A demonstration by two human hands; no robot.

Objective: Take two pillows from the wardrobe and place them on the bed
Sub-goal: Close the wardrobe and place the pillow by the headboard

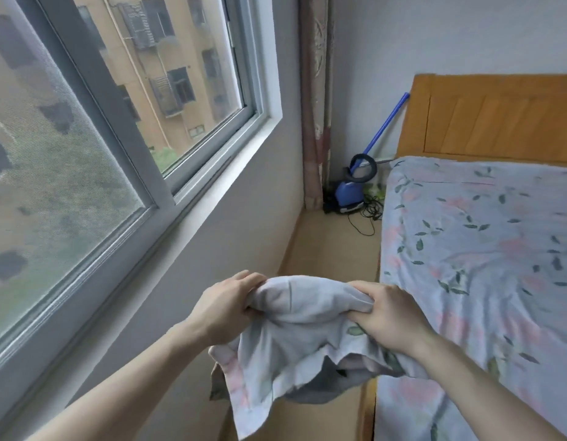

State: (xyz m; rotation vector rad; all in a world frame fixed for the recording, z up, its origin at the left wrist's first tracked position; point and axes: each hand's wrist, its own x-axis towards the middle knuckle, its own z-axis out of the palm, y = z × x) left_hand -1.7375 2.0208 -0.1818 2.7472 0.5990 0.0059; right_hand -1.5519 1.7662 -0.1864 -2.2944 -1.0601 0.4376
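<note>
Your two bare arms, no sleeves in view

Your left hand [223, 308] and right hand [389, 316] were bare: no gloves, rings or watch; behind each wrist the forearm ran uncovered to the frame's edge.

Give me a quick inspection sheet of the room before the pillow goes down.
Surface: bed with floral sheet, no pillows on it.
Job's things: pillow in floral cover, held beside the bed's edge.
Clutter: blue appliance with long handle in the corner.
Hands: left hand and right hand both grip the pillow's top edge.
Cables: black cord on the floor by the appliance.
Surroundings: window at left, wooden headboard, curtain.
</note>
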